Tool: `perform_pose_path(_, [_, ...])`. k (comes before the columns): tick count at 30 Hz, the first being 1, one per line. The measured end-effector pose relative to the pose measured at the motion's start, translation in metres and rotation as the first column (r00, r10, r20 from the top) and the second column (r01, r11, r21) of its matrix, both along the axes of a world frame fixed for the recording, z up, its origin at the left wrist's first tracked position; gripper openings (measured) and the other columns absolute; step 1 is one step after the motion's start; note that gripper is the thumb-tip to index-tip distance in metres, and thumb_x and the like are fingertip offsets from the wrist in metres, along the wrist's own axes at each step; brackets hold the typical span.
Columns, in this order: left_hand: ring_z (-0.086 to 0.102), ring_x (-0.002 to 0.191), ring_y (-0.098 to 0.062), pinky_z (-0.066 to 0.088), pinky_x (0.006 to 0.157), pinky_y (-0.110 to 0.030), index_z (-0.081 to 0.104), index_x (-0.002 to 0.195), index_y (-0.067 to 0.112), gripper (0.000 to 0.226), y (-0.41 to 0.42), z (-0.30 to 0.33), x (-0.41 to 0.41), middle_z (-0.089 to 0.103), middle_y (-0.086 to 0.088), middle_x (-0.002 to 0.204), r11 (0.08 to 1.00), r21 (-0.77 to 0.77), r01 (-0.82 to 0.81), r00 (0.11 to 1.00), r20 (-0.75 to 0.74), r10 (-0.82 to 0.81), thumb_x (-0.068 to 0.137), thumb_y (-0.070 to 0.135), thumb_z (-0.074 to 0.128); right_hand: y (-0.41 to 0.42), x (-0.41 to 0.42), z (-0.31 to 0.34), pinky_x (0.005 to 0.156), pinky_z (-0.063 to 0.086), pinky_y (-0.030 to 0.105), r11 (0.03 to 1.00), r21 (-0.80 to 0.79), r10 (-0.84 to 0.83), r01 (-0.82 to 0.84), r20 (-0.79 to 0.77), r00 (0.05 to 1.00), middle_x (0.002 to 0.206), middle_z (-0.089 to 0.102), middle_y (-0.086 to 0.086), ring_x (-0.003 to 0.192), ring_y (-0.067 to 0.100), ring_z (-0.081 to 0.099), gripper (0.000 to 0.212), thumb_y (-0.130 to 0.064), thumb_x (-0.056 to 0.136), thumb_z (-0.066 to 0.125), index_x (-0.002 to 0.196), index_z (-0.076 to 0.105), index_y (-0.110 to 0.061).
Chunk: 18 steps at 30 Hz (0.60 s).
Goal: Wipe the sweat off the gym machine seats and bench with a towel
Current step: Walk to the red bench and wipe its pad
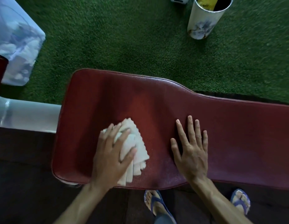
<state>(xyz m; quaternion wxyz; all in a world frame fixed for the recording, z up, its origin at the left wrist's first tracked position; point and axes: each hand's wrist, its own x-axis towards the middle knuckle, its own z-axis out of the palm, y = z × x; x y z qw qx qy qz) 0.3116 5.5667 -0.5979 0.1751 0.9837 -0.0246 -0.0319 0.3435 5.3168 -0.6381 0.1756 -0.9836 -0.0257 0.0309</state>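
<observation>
Red bench (156, 110), wipe under way.
Left hand (113, 152) presses the folded towel (137, 146) flat on the pad's wide left end, fingers spread; right hand (191, 152) rests open beside it. Narrow right stretch and other seats likely remain.

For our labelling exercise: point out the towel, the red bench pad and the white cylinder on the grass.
towel (139, 147), head view, on the folded cloth right of the fingers.
red bench pad (237, 135), head view, on bare upholstery.
white cylinder (203, 21), head view, on its side wall.
</observation>
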Motion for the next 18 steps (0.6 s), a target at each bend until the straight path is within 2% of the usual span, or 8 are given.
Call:
perform_pose_path(3, [0.034, 0.146, -0.031, 0.025, 0.121, -0.05, 0.052, 0.14, 0.019, 0.055, -0.013, -0.006, 0.077, 0.041, -0.007, 0.154, 0.996, 0.057, -0.069, 0.994, 0.093, 0.064, 0.097, 0.051, 0.046, -0.004, -0.001, 0.002, 0.125, 0.011, 0.051, 0.999, 0.009, 0.035, -0.035, -0.022, 0.999, 0.169, 0.011, 0.001, 0.157, 0.021, 0.003, 0.06, -0.052, 0.101, 0.033, 0.158, 0.026, -0.032])
perform_pose_path(5, [0.035, 0.146, -0.032, 0.024, 0.121, -0.048, 0.051, 0.141, 0.019, 0.055, -0.025, -0.008, 0.139, 0.043, -0.008, 0.153, 0.981, 0.077, -0.176, 0.974, 0.16, 0.163, 0.096, 0.051, 0.046, -0.009, 0.001, 0.004, 0.126, 0.005, 0.048, 0.997, 0.034, 0.065, -0.064, -0.053, 0.996, 0.17, 0.006, -0.001, 0.157, 0.018, -0.001, 0.061, -0.054, 0.101, 0.032, 0.158, 0.022, -0.035])
perform_pose_path(7, [0.034, 0.145, -0.033, 0.022, 0.122, -0.048, 0.049, 0.141, 0.019, 0.058, -0.04, -0.009, 0.166, 0.045, -0.008, 0.151, 0.963, 0.105, -0.249, 0.96, 0.161, 0.231, 0.096, 0.054, 0.045, -0.014, 0.003, 0.005, 0.126, -0.001, 0.045, 0.997, 0.043, 0.06, -0.056, -0.076, 0.995, 0.17, 0.003, -0.003, 0.157, 0.016, -0.005, 0.061, -0.056, 0.101, 0.032, 0.158, 0.02, -0.039])
perform_pose_path(8, [0.033, 0.146, -0.035, 0.02, 0.123, -0.05, 0.048, 0.142, 0.018, 0.06, -0.05, -0.012, 0.16, 0.044, -0.011, 0.151, 0.966, 0.125, -0.228, 0.968, 0.14, 0.21, 0.096, 0.056, 0.043, -0.017, 0.003, 0.006, 0.126, -0.002, 0.045, 0.998, 0.05, 0.052, -0.048, -0.083, 0.995, 0.17, 0.003, -0.004, 0.156, 0.016, -0.005, 0.061, -0.057, 0.101, 0.032, 0.158, 0.021, -0.039])
perform_pose_path(10, [0.028, 0.149, -0.038, 0.017, 0.124, -0.052, 0.044, 0.145, 0.017, 0.063, -0.069, -0.015, 0.114, 0.039, -0.018, 0.154, 0.98, 0.185, -0.07, 0.995, 0.082, 0.055, 0.098, 0.057, 0.04, -0.023, 0.004, 0.006, 0.126, -0.001, 0.045, 0.996, 0.079, 0.058, -0.052, -0.084, 0.995, 0.17, 0.003, -0.004, 0.157, 0.016, -0.004, 0.061, -0.056, 0.101, 0.033, 0.158, 0.021, -0.038])
perform_pose_path(13, [0.024, 0.152, -0.034, 0.021, 0.123, -0.053, 0.044, 0.148, 0.02, 0.061, -0.08, -0.013, 0.014, 0.034, -0.013, 0.159, 0.975, 0.137, 0.177, 0.984, -0.001, -0.178, 0.097, 0.054, 0.044, -0.046, 0.004, 0.005, 0.126, 0.003, 0.049, 0.996, 0.075, 0.061, -0.054, -0.092, 0.994, 0.17, 0.006, -0.003, 0.157, 0.018, -0.001, 0.06, -0.054, 0.101, 0.034, 0.157, 0.024, -0.037])
perform_pose_path(15, [0.026, 0.152, -0.031, 0.023, 0.123, -0.051, 0.049, 0.145, 0.023, 0.058, -0.074, -0.011, -0.021, 0.036, -0.008, 0.159, 0.967, 0.091, 0.239, 0.971, -0.032, -0.237, 0.097, 0.054, 0.046, -0.067, 0.003, 0.004, 0.125, 0.007, 0.053, 0.997, 0.071, 0.041, -0.033, -0.112, 0.993, 0.17, 0.006, -0.003, 0.157, 0.019, -0.001, 0.058, -0.052, 0.102, 0.033, 0.157, 0.024, -0.036])
perform_pose_path(18, [0.033, 0.149, -0.03, 0.024, 0.123, -0.049, 0.052, 0.142, 0.023, 0.055, -0.066, -0.007, -0.001, 0.04, -0.007, 0.156, 0.969, 0.111, 0.219, 0.976, -0.043, -0.215, 0.1, 0.055, 0.036, -0.101, -0.001, 0.003, 0.125, 0.008, 0.056, 0.998, 0.041, 0.043, -0.038, -0.131, 0.991, 0.17, 0.004, -0.005, 0.157, 0.019, -0.003, 0.059, -0.054, 0.101, 0.03, 0.157, 0.022, -0.039])
